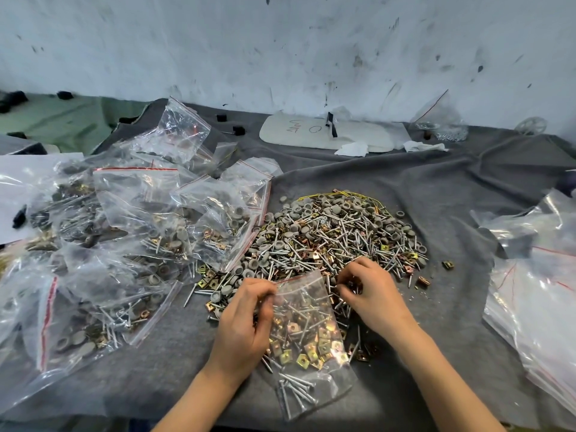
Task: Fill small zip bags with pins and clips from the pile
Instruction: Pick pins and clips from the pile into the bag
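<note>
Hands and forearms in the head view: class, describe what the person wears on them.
Nothing visible: the left hand and right hand carry no gloves or rings. The left forearm and right forearm show no sleeve, watch or bracelet up to the frame's bottom edge.

grey cloth (436, 188) (creased) | pile (343, 232) | filled bags (140, 207) | empty bags (536, 291)

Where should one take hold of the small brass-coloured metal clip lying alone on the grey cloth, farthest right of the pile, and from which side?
Probably pinch the small brass-coloured metal clip across its outer edges, coming down from above with the right hand: it lies low on the grey cloth, clear of the pile, sides unblocked.
</note>
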`<state>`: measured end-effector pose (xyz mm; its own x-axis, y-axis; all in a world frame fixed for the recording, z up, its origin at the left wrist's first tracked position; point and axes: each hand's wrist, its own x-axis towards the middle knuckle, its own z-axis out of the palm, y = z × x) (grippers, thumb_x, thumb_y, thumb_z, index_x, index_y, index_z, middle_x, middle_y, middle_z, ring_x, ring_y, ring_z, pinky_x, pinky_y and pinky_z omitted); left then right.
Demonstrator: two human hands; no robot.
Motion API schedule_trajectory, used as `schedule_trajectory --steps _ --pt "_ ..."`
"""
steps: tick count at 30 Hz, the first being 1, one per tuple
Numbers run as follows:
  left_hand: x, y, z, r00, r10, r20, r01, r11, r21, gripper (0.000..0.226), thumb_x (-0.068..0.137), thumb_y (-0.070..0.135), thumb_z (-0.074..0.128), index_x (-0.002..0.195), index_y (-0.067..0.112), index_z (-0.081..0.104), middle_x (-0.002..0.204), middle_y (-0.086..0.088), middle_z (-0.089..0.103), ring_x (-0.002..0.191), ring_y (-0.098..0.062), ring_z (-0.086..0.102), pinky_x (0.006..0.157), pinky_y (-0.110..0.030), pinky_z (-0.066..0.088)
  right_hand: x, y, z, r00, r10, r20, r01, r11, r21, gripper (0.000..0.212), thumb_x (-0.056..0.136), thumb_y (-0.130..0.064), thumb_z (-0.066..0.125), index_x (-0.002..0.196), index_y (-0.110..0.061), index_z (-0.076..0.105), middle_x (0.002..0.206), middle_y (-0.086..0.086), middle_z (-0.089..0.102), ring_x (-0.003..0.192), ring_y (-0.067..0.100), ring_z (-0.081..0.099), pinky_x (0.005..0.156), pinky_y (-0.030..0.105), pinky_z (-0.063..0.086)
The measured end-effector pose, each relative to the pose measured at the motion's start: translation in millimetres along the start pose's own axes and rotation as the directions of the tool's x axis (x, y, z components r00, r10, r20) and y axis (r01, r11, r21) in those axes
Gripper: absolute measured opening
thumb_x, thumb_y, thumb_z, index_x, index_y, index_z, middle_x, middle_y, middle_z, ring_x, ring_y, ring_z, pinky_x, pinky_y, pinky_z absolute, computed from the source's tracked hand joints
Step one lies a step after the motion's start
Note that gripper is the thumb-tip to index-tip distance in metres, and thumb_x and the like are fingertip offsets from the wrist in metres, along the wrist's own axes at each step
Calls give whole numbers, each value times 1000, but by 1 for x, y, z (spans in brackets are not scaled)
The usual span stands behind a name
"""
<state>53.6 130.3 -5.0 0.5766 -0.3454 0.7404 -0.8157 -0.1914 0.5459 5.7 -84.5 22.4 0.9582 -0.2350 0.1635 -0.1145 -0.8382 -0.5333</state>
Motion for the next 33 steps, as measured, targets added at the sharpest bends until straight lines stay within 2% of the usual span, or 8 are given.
schedule_trajectory --steps 4,8,14,19,23,27,30,33 --pt "0 0 0 999 -9 -36 10 999 31 11 91 7 46 99 12 50 94 7 51 84 -5 51 81 -9 41 -5 -6 -3 994 -95 46 93 995 32 9 83 -21 69 84 -26 61 89 -14 53 92 9 50 84 27 42" --pt "1 0 0 998 -16 -54 18 999 40 11 90 7 46 97 14 51 92 5 52 84 -5 51 81 -9 41 -11 -11 -2 983 -78 167 105 982 -159 14 85 -35 67 93 -25 61 95 -11 55 97 13 44 86 31 40" --pt "1 -1 0 999 -28 -44 29 999 36 11 91 7 47 98 13 51 89 1 54 82 -4 52 79 -9 42 -13 -16 -4 984 -50 172 95 959 -266 14 88 -22 60 101 -26 60 104 -9 60 103 16 47 88 33 42" --pt "0 -1 -1 999 -32 -41 33 999 24 10 91 8 46 98 14 51 89 2 54 82 -5 53 78 -10 43 -13 -15 -5 986 26 163 26 950 -311 23 88 -29 62 111 -25 59 110 -7 56 108 18 48 89 33 42" --pt "-1 -1 0 999 -34 -38 35 999 13 10 92 8 47 98 14 51 90 4 54 82 -5 54 78 -12 43 -13 -14 -2 991 2 133 36 957 -288 16 91 -30 58 105 -22 60 105 -7 56 104 17 48 88 31 41" --pt "0 -1 -1 999 -37 -29 37 999 12 11 92 8 47 99 14 51 92 7 51 83 -4 53 78 -11 42 -13 -12 -4 998 17 64 -6 985 -171 9 90 -22 58 98 -19 62 95 -6 59 96 15 51 82 27 42" --pt "0 -1 0 999 -33 -12 33 999 7 11 91 8 46 99 14 51 94 8 51 84 -5 53 78 -13 44 -10 -18 -11 998 39 -46 -34 994 105 6 86 -13 64 87 -19 64 81 -10 61 79 8 56 71 17 41" --pt "-1 -1 0 1000 -26 4 26 1000 6 10 91 8 47 98 13 52 94 5 53 84 -5 52 77 -12 44 -7 -29 -16 990 116 -78 -74 907 415 16 83 -8 66 82 -24 66 73 -7 65 66 2 56 59 12 41"
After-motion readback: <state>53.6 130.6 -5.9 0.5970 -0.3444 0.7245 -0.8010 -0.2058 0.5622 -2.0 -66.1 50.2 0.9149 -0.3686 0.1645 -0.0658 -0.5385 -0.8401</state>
